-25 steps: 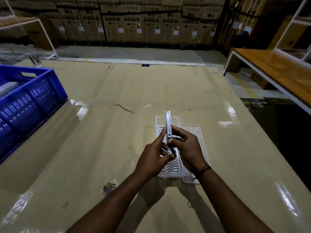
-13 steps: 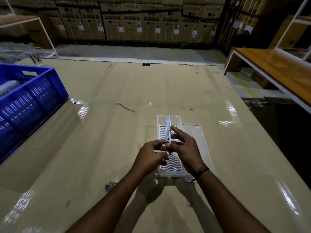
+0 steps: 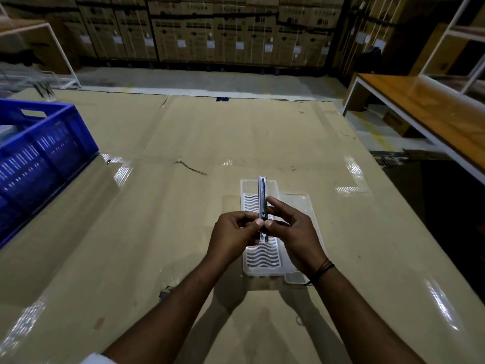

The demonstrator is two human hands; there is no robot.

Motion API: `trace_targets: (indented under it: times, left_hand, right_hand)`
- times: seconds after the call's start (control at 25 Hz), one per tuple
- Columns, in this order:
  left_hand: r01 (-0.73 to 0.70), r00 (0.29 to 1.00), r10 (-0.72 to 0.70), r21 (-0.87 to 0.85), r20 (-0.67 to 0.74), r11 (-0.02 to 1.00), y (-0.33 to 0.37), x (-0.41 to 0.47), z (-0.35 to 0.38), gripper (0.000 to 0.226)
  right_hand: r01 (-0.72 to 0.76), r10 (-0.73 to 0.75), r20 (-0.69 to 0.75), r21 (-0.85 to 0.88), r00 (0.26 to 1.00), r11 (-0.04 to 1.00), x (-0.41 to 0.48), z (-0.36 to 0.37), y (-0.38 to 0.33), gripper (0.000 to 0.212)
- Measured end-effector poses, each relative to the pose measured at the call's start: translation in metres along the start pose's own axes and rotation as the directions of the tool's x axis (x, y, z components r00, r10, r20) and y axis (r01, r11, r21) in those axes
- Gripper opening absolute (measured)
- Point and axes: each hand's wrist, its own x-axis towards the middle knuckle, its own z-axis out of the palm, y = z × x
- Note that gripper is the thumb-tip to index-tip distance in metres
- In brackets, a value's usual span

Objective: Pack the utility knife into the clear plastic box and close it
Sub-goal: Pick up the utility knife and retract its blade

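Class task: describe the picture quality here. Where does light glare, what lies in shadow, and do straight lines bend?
Head view: dim overall; bright glare patches on the glossy table; the arms cast soft shadows under the box; the stacked cartons at the back are dark; wide-angle lens bows the table edges and the crate; the knife stays fairly sharp.

Dim, glare patches (warped edges)

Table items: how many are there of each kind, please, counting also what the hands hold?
Knife: 1
Clear box: 1
Clear lid: 1
Blue crate: 1
Total: 4
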Motion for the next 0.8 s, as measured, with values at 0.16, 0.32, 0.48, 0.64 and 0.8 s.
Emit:
trace_targets:
  times: [0.16, 0.32, 0.48, 0.64, 0.8]
  left_hand:
    - [-0.019, 1.000, 0.021, 0.072, -0.024, 0.997, 0.001, 0.001, 0.004, 0.013]
    - [-0.036, 0.999, 0.039, 0.114, -0.022, 0.993, 0.002, -0.001, 0.004, 0.014]
    - [-0.147, 0.968, 0.215, 0.411, -0.125, 0.900, -0.003, -0.008, 0.006, 0.020]
    - [-0.111, 0.933, 0.260, 0.487, -0.250, 0.866, -0.010, -0.007, 0.003, 0.032]
    - [-0.039, 0.954, 0.181, 0.502, -0.238, 0.864, -0.016, -0.003, -0.002, 0.038]
  right_hand:
    - [0.018, -0.018, -0.041, -0.014, 0.999, 1.000, 0.000, -0.001, 0.002, 0.057]
    - [0.030, -0.034, -0.055, -0.063, 0.998, 0.998, -0.001, 0.001, 0.003, 0.058]
    - [-0.001, -0.033, -0.134, -0.246, 0.990, 0.969, 0.003, 0.007, 0.002, 0.060]
    - [-0.024, -0.061, -0.147, -0.518, 0.987, 0.855, 0.008, 0.019, 0.009, 0.055]
    - [-0.064, -0.053, -0.145, -0.695, 0.988, 0.716, 0.018, 0.031, 0.017, 0.042]
